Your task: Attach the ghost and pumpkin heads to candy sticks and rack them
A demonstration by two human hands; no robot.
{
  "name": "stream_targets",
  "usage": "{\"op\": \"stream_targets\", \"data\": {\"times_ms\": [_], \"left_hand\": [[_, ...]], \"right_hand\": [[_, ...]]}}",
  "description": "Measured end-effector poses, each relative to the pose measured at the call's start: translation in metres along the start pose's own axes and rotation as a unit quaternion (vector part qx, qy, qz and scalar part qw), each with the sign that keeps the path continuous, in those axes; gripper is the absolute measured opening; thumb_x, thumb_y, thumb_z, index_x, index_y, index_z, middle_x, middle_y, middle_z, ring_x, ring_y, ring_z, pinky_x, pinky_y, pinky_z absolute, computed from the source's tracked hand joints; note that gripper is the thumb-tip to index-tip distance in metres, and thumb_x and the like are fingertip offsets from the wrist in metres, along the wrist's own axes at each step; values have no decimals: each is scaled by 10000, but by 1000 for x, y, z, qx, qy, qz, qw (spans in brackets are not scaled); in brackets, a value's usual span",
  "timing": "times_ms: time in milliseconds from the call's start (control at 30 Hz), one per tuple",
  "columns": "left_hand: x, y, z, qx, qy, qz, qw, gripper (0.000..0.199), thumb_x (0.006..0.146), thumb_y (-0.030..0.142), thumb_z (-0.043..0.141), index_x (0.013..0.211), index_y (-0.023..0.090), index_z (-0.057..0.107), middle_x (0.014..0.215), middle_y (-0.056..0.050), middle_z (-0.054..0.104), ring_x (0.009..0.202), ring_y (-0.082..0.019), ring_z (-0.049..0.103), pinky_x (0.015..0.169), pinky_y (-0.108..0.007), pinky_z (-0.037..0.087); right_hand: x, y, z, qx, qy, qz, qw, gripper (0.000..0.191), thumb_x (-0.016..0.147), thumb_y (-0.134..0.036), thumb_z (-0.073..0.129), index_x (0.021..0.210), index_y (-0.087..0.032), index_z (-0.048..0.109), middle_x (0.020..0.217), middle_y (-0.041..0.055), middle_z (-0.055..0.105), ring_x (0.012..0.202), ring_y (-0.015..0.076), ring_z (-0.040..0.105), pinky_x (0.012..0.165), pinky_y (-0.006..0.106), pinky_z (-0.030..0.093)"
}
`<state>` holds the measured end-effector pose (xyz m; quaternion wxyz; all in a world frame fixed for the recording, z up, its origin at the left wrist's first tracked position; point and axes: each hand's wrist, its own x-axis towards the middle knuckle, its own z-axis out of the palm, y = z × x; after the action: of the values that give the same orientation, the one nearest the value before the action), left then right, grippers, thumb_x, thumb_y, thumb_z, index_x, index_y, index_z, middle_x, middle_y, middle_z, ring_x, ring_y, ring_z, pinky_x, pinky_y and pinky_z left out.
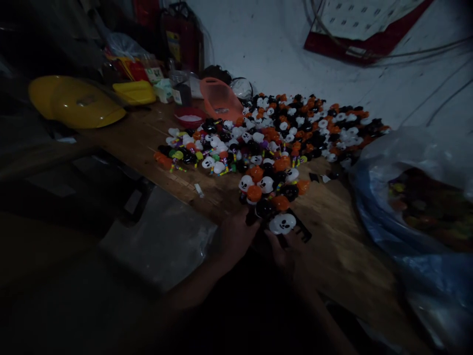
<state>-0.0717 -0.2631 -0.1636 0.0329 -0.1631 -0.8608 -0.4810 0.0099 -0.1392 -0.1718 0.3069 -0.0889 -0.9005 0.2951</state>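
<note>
Near the table's front edge, my left hand (238, 229) is beside a cluster of orange, black and white figure heads (266, 185). My right hand (283, 249) lies just below a white skull-like head (283, 224), close to a black toothed piece (303, 228). Darkness hides the fingers of both hands, and what they grip cannot be made out. Behind the cluster spreads a large pile of similar small figures (221, 143), some with colourful beaded parts.
A plastic bag (373, 217) with mixed pieces stands at the right. Behind the table (148, 155) is a white wall. An orange basket (221, 101), red bowl (189, 117), dark jar (181, 91) and yellow rounded object (76, 102) stand at the back left.
</note>
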Motion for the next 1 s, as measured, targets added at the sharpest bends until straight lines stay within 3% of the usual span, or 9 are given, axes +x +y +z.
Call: {"op": "stream_targets", "data": {"times_ms": [167, 400, 767, 1000], "left_hand": [[7, 0, 2, 51, -2, -4, 999, 255, 768, 310, 645, 979, 169, 666, 896, -76, 713, 805, -225, 660, 685, -310, 468], [4, -1, -1, 14, -6, 22, 1000, 184, 797, 265, 606, 950, 190, 675, 900, -51, 711, 810, -193, 658, 697, -291, 481], [5, -6, 1, -4, 10, 80, 997, 227, 761, 148, 578, 968, 169, 670, 912, -51, 708, 817, -191, 651, 716, -278, 482], [6, -4, 0, -25, 6, 75, 997, 242, 752, 123, 572, 962, 178, 681, 876, -36, 709, 794, -169, 648, 726, -253, 488]], "right_hand": [[0, -3, -2, -14, -17, -3, 1000, 272, 855, -340, 581, 1056, -168, 644, 982, 122, 685, 912, 247, 651, 792, 367, 540], [0, -2, -1, 25, -26, 14, 999, 238, 852, -333, 577, 1016, -173, 642, 976, 98, 679, 886, 232, 645, 780, 348, 530], [0, -1, -3, 50, -36, 31, 998, 229, 843, -329, 575, 999, -186, 663, 966, 82, 684, 894, 231, 646, 796, 340, 525], [1, -1, -2, 39, -28, 14, 999, 153, 838, -280, 586, 942, -196, 661, 929, 65, 688, 838, 213, 653, 709, 302, 531]]}}
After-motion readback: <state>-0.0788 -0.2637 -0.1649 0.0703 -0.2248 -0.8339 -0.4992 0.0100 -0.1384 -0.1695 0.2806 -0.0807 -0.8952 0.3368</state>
